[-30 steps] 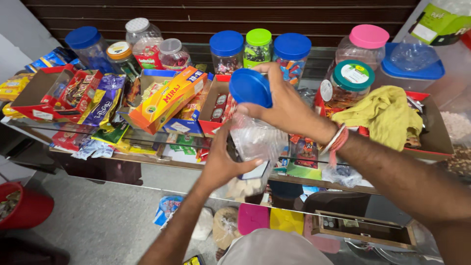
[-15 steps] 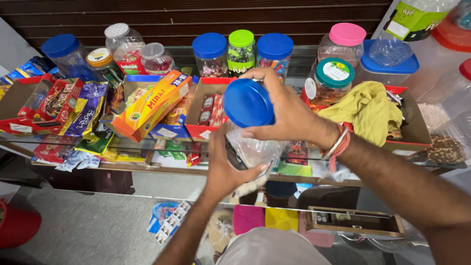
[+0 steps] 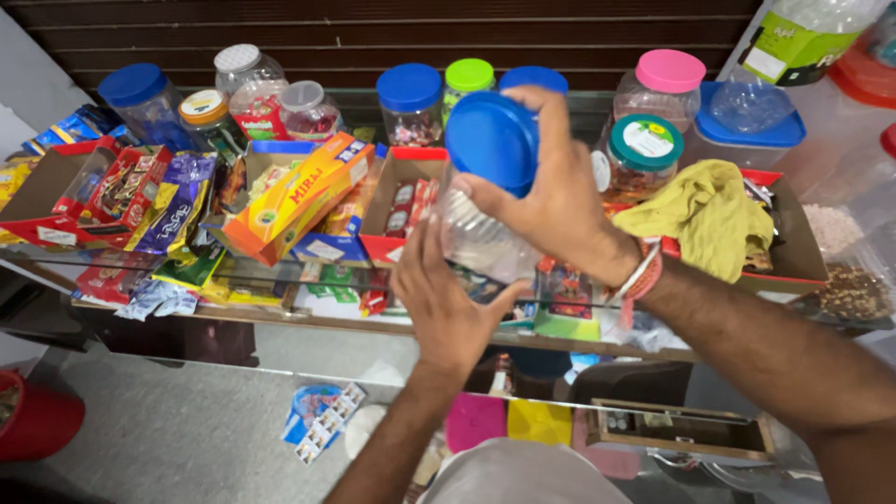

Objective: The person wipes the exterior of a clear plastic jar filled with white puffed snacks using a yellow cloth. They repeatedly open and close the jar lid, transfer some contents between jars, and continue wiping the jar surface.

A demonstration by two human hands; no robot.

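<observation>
At the far left a red bucket (image 3: 33, 420) stands on the floor below the glass counter (image 3: 308, 331). On the counter's left end, open red trays (image 3: 56, 191) hold wrapped sweets, and purple packets (image 3: 177, 201) lie against them. Behind stand a blue-lidded jar (image 3: 140, 98) and several clear jars with white and yellow lids (image 3: 245, 84). An orange box (image 3: 299, 196) lies tilted across a blue-edged tray. Next comes a red tray (image 3: 397, 210) of small sweets, with a blue-lidded jar (image 3: 409, 103) and a green-lidded jar (image 3: 469, 84) behind it. In the middle, held above the counter's front edge, is the clear jar (image 3: 481, 238), tipped toward the camera. The left hand (image 3: 448, 303) cups it from below, fingers curled up around its lower side. The right hand (image 3: 551, 201) comes from the right and grips the blue lid (image 3: 493, 140), which sits on the jar's mouth, fingers wrapped over its rim; red threads circle that wrist. Whether the lid is fully seated cannot be told. Further right stand a teal-lidded jar (image 3: 642, 154) and a pink-lidded jar (image 3: 665, 89), then a yellow cloth (image 3: 709, 210) bunched in a red tray. At the far right sits a clear tub with a blue lid (image 3: 751, 121).
</observation>
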